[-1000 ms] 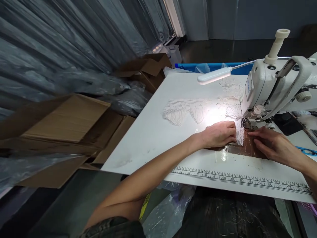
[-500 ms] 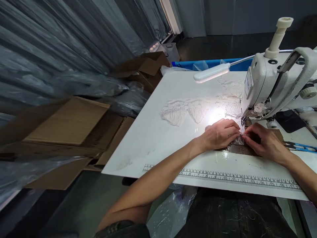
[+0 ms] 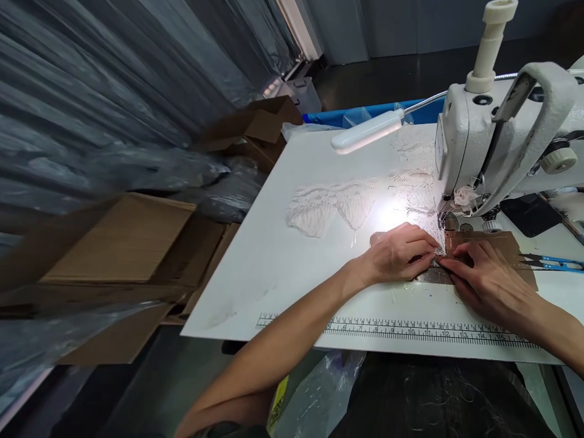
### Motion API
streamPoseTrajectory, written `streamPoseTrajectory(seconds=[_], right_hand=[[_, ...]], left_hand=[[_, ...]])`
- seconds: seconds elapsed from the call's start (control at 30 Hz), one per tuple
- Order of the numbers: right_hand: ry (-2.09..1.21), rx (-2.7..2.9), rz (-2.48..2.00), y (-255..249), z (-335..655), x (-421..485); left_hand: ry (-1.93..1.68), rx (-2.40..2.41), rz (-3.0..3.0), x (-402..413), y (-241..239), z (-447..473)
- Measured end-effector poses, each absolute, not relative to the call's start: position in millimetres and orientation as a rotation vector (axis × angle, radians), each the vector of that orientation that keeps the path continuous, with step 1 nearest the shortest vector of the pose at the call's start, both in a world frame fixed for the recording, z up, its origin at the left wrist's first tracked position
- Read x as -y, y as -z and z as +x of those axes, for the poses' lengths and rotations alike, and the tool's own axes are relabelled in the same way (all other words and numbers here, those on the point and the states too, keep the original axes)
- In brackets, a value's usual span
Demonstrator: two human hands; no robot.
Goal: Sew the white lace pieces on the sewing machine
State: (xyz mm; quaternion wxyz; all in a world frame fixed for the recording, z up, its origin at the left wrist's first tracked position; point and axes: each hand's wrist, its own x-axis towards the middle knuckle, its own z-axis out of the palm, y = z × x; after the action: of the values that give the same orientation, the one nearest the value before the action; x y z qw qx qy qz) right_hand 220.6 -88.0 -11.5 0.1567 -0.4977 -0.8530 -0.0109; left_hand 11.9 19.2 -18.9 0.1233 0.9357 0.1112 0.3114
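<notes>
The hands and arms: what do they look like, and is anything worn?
Left hand and right hand are ungloved, with no watch or bracelet showing. A dark sleeve shows high on the left arm; any right sleeve is out of view.

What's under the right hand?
A brown plate shows on both sides of the right hand, and white lace lies at its fingers. Whatever is directly beneath the hand is covered.
</notes>
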Motion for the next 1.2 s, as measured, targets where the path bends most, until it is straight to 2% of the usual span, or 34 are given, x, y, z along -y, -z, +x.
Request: streamPoseTrajectory(seconds=[0.3,0.37,0.47,0.53,0.63,0.73,1.0,1.2], right_hand=[[0.044,2.460,-1.472,11.3,219.1,92.4],[-0.087,2.454,-1.421,9.2,227.2,85.4],[-0.473,2.378,-1.330,3.9,243.2,63.6],[-0.619,2.251,-1.516,0.3,250.1,47.8],[-0.605,2.078,-1.766,-2.1,250.0,35.3],[-0.607,1.962,-1.824,0.6,245.0,37.6],[-0.480,2.014,-1.748,7.7,243.3,47.0],[-0.426,2.054,-1.661,12.2,246.4,48.4]], left_hand=[[-0.876,-0.275,2.924,-18.7,25.3,12.5],[-0.875,-0.243,2.963,-19.5,25.1,12.2],[-0.824,-0.199,3.014,-20.1,24.1,11.4],[-0.787,-0.207,3.033,-19.6,24.4,11.2],[-0.828,-0.253,3.022,-17.6,27.0,12.3],[-0.938,-0.235,2.981,-15.7,29.7,14.5],[-1.065,-0.265,2.829,-15.2,24.4,15.1],[-1.262,-0.459,2.565,-16.5,21.0,14.2]])
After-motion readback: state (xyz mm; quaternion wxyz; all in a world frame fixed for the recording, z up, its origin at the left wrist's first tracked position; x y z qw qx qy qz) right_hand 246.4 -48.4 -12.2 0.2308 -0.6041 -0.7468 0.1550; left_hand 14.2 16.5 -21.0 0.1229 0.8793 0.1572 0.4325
